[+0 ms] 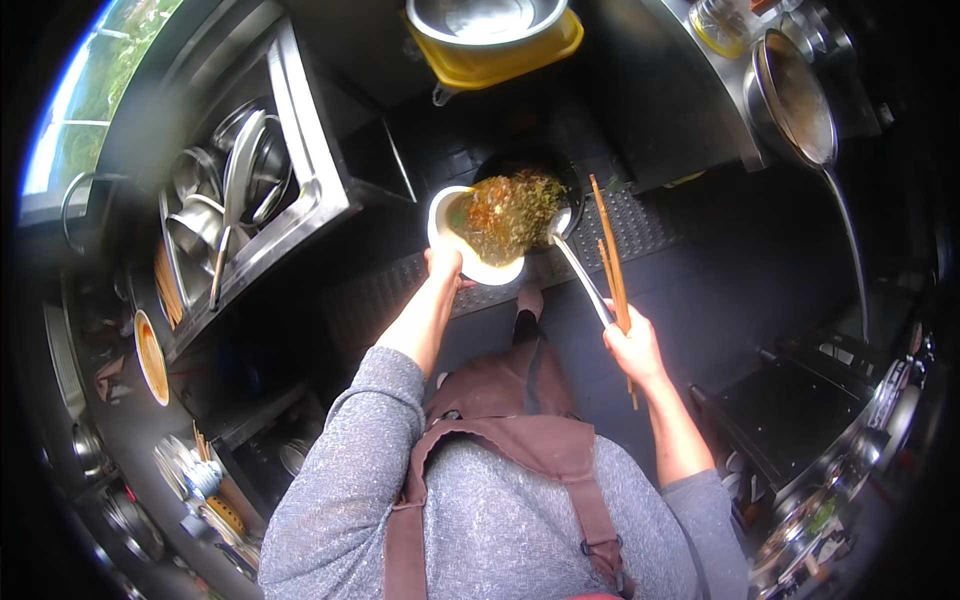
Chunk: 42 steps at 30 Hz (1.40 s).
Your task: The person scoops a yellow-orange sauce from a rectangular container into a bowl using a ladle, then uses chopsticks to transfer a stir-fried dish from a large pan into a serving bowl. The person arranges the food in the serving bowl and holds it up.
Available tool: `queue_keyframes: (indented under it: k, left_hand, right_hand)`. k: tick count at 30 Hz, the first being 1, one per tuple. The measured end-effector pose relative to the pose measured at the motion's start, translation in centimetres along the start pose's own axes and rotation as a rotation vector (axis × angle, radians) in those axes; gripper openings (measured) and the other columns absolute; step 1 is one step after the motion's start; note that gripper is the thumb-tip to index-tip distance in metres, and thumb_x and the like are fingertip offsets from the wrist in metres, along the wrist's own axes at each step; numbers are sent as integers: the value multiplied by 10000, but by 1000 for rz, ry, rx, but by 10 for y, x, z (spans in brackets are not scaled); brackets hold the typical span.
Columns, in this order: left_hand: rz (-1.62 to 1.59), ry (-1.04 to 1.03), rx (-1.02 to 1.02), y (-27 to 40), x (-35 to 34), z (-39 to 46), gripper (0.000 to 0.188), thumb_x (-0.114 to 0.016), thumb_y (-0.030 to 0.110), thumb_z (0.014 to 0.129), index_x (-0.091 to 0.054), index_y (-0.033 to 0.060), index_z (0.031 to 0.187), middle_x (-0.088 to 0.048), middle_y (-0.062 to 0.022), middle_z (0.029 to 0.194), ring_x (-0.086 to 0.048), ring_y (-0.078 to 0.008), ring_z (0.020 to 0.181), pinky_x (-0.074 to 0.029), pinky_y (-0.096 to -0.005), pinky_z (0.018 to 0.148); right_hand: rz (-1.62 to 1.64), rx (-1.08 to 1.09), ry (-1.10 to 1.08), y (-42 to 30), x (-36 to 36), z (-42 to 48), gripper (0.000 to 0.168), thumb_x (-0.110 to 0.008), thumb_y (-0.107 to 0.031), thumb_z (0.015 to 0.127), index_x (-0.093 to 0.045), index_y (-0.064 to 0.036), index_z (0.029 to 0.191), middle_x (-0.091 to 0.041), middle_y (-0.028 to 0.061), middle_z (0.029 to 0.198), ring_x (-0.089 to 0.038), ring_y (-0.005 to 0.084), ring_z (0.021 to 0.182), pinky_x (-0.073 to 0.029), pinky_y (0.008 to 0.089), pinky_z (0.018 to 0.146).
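Observation:
My left hand [445,264] grips the near side of a white bowl [489,271], which is tilted away from me. Wet brown, orange and green food [514,214] stretches from the bowl over a dark round container [574,171] low down beyond it; how much is still inside the bowl cannot be told. In my right hand [634,341] are a metal spoon [581,270] and several wooden chopsticks [611,251]. The spoon's head touches or overlaps the food at its right side, while the chopsticks point away from me.
A metal sink [289,97] at left holds several pans and bowls [199,225]. Ahead, a steel basin [487,22] rests on a yellow tub [517,67]. A long-handled pan [799,97] overhangs the right counter. Studded metal plating [626,225] crosses the floor below.

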<state>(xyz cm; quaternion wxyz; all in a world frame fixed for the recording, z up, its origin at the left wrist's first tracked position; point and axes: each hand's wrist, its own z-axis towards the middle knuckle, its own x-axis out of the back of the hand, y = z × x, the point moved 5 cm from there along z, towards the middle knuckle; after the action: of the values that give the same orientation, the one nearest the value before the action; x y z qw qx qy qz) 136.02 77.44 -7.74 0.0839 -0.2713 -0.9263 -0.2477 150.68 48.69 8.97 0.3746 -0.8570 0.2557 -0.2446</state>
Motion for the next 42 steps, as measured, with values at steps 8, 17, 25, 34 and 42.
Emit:
queue_keyframes:
  k: [8, 17, 25, 34, 42]
  left_hand:
    - [856, 372, -907, 83, -53, -25, 729, -516, -33, 676, -248, 130, 1335, -248, -245, 1348, -497, -409, 1036, -458, -410, 844]
    - [1248, 253, -1298, 138, -68, -59, 637, -460, -41, 746, -313, 170, 1329, -236, -167, 1395, -373, -332, 1182, -467, -349, 859]
    - [605, 341, -1072, 149, -37, -12, 446, -458, 1, 740, -400, 19, 1182, -468, -239, 1171, -543, -364, 980, -448, -396, 836]
    - [-628, -421, 29, 16, 53, -67, 289, -515, 119, 818, -500, 27, 1091, -587, -173, 968, -623, -315, 823, -533, -516, 611]
    - [-865, -221, -14, -123, 228, -153, 429, -426, -19, 764, -415, 26, 1191, -544, -176, 1033, -598, -340, 878, -511, -576, 661]
  right_hand:
    - [-44, -62, -68, 16, -5, 41, 360, -516, -101, 735, -540, 6, 1077, -534, 34, 614, -529, 102, 572, -434, 261, 557]
    - [-136, -8, -95, 13, -7, 56, 341, -498, -120, 722, -551, 1, 1036, -593, 158, 754, -605, 231, 722, -462, 319, 683]
    - [-149, -21, -77, -3, -10, 68, 369, -508, -119, 721, -547, -5, 1069, -594, 139, 741, -595, 189, 706, -459, 302, 665]
    - [-542, 363, -305, -66, -60, 58, 387, -540, -129, 711, -566, -135, 1097, -614, 173, 820, -626, 304, 788, -485, 350, 690]
    - [-1158, 1025, -703, -84, -213, -5, 400, -597, -182, 718, -548, -191, 1115, -575, 107, 745, -588, 303, 645, -483, 400, 607]
